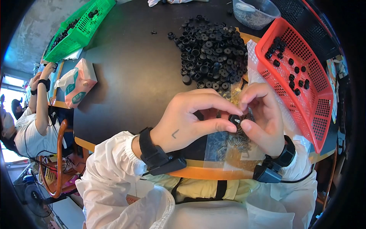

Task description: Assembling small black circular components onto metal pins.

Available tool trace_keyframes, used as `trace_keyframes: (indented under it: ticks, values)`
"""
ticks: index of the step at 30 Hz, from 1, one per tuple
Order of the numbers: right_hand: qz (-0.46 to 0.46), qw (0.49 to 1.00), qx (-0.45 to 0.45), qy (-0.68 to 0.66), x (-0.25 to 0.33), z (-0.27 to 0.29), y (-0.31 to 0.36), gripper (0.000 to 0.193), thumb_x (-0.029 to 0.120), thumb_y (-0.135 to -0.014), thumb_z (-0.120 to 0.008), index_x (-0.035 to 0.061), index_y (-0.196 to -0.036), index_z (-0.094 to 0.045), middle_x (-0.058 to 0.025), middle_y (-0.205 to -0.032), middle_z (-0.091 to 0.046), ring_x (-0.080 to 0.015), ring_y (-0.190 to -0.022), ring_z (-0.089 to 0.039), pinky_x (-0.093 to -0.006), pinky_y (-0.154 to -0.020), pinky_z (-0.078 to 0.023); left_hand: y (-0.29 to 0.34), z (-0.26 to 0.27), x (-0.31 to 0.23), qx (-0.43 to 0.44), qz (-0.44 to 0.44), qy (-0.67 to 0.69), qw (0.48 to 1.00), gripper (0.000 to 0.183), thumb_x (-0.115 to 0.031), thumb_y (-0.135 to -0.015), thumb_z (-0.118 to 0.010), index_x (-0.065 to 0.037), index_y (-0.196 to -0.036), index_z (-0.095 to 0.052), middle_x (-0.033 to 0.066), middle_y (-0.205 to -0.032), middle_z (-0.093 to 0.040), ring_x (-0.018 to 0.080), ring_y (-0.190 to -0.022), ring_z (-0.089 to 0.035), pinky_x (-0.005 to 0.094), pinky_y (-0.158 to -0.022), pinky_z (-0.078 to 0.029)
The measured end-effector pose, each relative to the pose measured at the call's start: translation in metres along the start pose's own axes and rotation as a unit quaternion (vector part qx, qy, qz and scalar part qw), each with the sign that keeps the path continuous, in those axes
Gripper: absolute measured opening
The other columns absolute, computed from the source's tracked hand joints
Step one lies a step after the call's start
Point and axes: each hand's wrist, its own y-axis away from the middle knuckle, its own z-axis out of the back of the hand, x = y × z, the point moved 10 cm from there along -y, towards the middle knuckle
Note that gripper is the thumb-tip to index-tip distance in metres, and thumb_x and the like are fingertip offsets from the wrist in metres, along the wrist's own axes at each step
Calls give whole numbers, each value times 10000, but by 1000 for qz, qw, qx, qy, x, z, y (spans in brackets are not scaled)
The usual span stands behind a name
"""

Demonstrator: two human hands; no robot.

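Observation:
My left hand (194, 116) pinches a small black knob-like part (233, 118) between thumb and forefinger. A silvery screw or pin sticks out of the part toward my right hand. My right hand (267, 118) is curled close beside it, thumb and forefinger a little apart at the part's right side. No object shows between those two fingertips. Under both hands lie many small metal screws or pins (239, 143) on clear plastic at the table's near edge. Beyond the hands is a large heap of round black plastic parts (213, 53).
At the right, a red basket (274, 82) holds several black parts. A clear bowl (256, 17) with small metal pieces stands behind it. A tissue pack (81, 84) and green basket (80, 36) are on the left, where another person (36, 118) sits working.

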Motion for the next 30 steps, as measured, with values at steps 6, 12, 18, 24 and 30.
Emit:
trace_keyframes:
  ticks: [6,12,18,24,30]
  values:
    - [-145,959,21,-242,-22,-12,6,400,-33,-828,-671,16,-1181,-490,-75,-1092,-588,-154,-1056,-574,-305,-935,-457,3,4,-14,-13,-62,-99,993,354,-140,-725,-812,-134,-1071,-738,-8,-818,-476,116,-716,-468,244,-617,-414]
    - [-137,961,15,-240,-25,-3,8,347,-51,-810,-700,18,-1106,-533,-86,-987,-640,-147,-940,-635,-285,-863,-507,1,19,-41,-74,-127,-217,965,363,-190,-685,-849,-89,-1013,-732,5,-839,-515,121,-756,-522,241,-647,-404]
    - [-122,970,-9,-208,-23,11,9,273,-1,-812,-722,25,-1029,-557,-60,-955,-623,-119,-890,-615,-267,-829,-499,-10,56,-44,-78,-223,-515,824,337,-185,-600,-849,-129,-900,-706,25,-828,-560,236,-762,-541,334,-676,-429]
    - [-141,964,-2,-227,-22,-3,8,260,-32,-810,-707,19,-1020,-563,-56,-989,-609,-114,-927,-596,-275,-860,-492,-14,40,-30,-20,-216,-548,808,348,-207,-592,-833,-172,-917,-716,2,-824,-547,217,-777,-538,334,-667,-440]
    - [-130,974,25,-183,-22,1,9,287,-59,-811,-692,23,-1048,-552,-52,-1034,-596,-115,-965,-580,-287,-888,-487,-13,36,-25,-17,-221,-552,804,328,-181,-602,-815,-168,-914,-715,-1,-820,-548,212,-769,-542,343,-662,-448]
